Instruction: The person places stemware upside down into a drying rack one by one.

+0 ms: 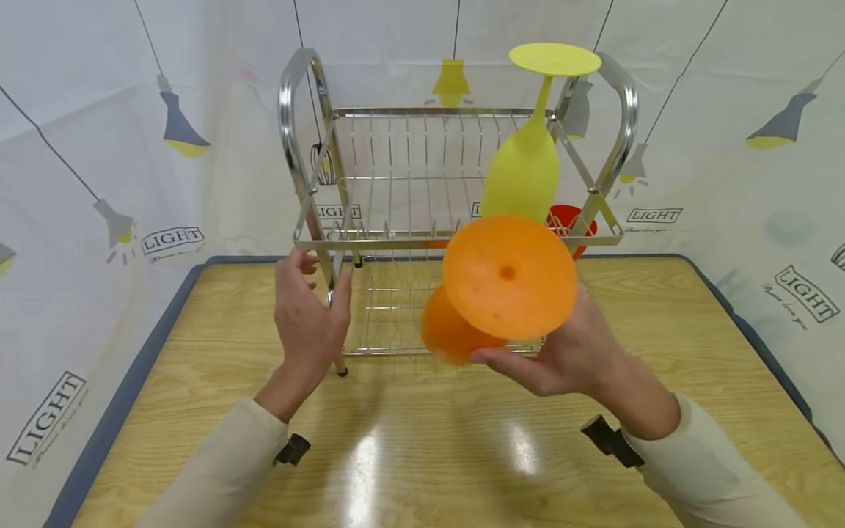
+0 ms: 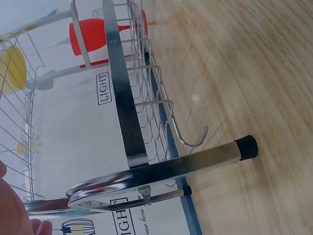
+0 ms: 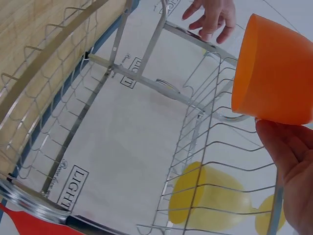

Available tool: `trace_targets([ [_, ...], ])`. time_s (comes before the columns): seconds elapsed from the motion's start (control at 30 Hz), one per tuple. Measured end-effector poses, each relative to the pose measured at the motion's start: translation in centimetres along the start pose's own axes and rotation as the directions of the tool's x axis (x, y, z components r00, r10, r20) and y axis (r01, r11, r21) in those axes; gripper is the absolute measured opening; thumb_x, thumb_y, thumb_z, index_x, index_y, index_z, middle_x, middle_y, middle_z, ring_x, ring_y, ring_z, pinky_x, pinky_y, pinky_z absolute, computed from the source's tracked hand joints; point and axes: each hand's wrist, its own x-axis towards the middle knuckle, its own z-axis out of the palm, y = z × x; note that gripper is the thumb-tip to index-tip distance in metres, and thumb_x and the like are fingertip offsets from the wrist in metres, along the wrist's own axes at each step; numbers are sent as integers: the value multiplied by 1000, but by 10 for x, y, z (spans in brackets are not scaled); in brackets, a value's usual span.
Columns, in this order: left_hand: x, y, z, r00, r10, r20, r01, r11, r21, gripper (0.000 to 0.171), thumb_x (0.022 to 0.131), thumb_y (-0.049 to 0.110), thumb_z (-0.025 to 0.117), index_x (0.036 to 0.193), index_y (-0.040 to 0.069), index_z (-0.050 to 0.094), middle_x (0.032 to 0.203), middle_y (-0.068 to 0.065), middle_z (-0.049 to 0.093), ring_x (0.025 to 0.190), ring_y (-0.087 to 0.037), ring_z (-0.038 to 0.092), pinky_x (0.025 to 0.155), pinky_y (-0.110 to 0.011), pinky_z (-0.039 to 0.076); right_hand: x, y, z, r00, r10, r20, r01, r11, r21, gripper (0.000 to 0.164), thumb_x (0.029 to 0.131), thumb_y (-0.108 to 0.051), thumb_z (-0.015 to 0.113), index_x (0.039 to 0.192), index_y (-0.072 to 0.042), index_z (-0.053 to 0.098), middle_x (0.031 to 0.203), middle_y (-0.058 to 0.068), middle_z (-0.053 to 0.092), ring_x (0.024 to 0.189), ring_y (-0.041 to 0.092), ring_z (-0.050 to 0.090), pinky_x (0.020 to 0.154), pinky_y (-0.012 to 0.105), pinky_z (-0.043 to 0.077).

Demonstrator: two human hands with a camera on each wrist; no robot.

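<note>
My right hand (image 1: 571, 352) holds an orange plastic wine glass (image 1: 508, 275) in front of the rack, foot up toward the head camera and bowl tilted down; the stem is hidden behind the foot. In the right wrist view, its bowl (image 3: 274, 71) shows above the fingers. Beside the left post of the two-tier metal dish rack (image 1: 416, 238) is my left hand (image 1: 310, 315), fingers loose and thumb raised. Upside down on the rack's upper tier, at the right, stands a yellow wine glass (image 1: 528, 161).
Behind the rack's right side, a red wine glass (image 1: 571, 220) stands upright, partly covered by the frame. The rack stands on a wooden table (image 1: 436, 440) with a dark blue edge. White cloth (image 1: 165, 279) printed with lamps hangs around it.
</note>
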Motion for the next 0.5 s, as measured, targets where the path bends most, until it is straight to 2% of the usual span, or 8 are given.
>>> trace_targets([
  [0.1,3,-2,0,999,-43,16,43,999,-5,50,88,23,64,127,-2,46,110,-19,53,99,-31,54,77,-43,53,11,-3,0,1000,0,-22,2,998,65,59,87,-44,69,109,10,57,101,17,63,95,26,56,96,34,43],
  [0.23,6,-5,1,994,-93,48,95,995,-39,47,89,21,64,127,-1,47,116,-18,54,104,-30,54,80,-44,52,22,-6,-3,999,13,-30,-10,995,97,57,87,-43,69,108,9,58,100,17,62,94,25,55,94,34,42],
  [0.37,9,-6,3,989,-118,86,124,990,-62,45,90,17,63,127,-1,47,118,-17,55,106,-28,54,81,-43,53,29,-7,-6,999,25,-34,-23,998,62,52,88,-44,67,101,6,61,88,13,58,81,20,51,77,27,41],
  [0.5,10,-6,5,982,-148,119,158,984,-81,42,91,15,62,126,-1,46,112,-16,55,102,-28,55,80,-45,54,31,-7,-10,998,64,-21,-63,997,32,52,88,-47,65,97,4,62,75,5,52,65,11,42,58,21,35],
])
